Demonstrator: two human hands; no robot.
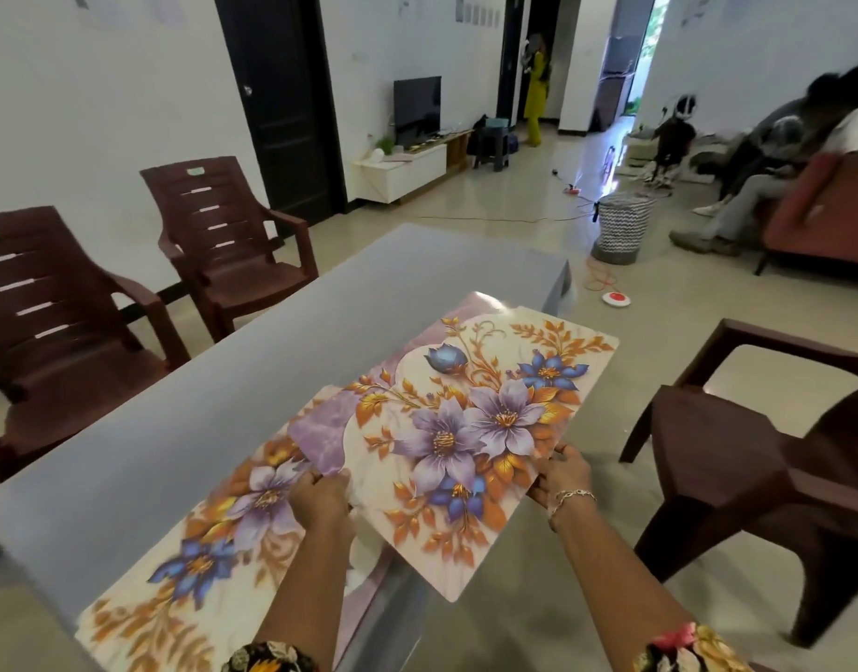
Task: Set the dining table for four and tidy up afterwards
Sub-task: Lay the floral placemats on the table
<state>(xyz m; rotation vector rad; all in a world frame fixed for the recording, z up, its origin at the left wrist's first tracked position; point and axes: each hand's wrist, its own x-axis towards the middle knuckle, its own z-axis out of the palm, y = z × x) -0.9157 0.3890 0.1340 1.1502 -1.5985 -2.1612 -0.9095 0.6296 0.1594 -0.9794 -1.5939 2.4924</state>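
I hold a floral placemat (470, 429) with purple and blue flowers above the right side of the grey dining table (184, 390). My left hand (323, 497) grips its near left edge and my right hand (563, 480) grips its near right edge. The mat overhangs the table's right edge. A second floral placemat (199, 560) lies flat on the table at the near left, partly under the held one. More mats of the same kind seem stacked beneath the held mat; their count is hidden.
Two brown plastic chairs (233, 240) (53, 332) stand along the table's left side, another brown chair (757, 453) on the right. A patterned basket (621, 227), cables and a red-white disc (617, 298) lie on the floor beyond. People sit on a sofa (825, 220) at far right.
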